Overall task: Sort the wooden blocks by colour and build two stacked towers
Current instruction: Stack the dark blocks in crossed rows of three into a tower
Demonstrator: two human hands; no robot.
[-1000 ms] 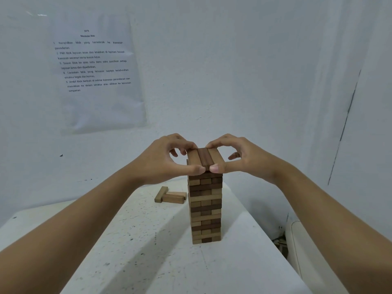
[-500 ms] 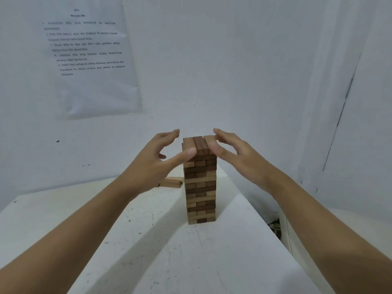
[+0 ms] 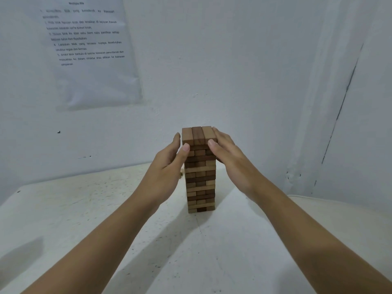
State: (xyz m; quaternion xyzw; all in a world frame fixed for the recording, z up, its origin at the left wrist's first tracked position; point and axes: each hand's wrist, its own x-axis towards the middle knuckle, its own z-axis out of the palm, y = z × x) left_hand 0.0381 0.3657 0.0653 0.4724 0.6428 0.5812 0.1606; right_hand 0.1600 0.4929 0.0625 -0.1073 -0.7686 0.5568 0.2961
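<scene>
The left hand [image 3: 167,166] and right hand [image 3: 231,160] are flanking the top of the block tower [image 3: 200,181] at frame centre, fingers straight, thumb tips touching its front. The tower is standing upright on the white table [image 3: 84,209]; a printed sheet [image 3: 89,49] is hanging upper left.

Tower [image 3: 200,177] of mixed light and dark wooden blocks upright on white table [image 3: 74,209]; top layer 3 blocks side by side. Left hand [image 3: 167,168], right hand [image 3: 230,160] flank upper part, fingers straight, thumbs touching front face. Printed sheet [image 3: 91,49] on wall, text blurred.
</scene>
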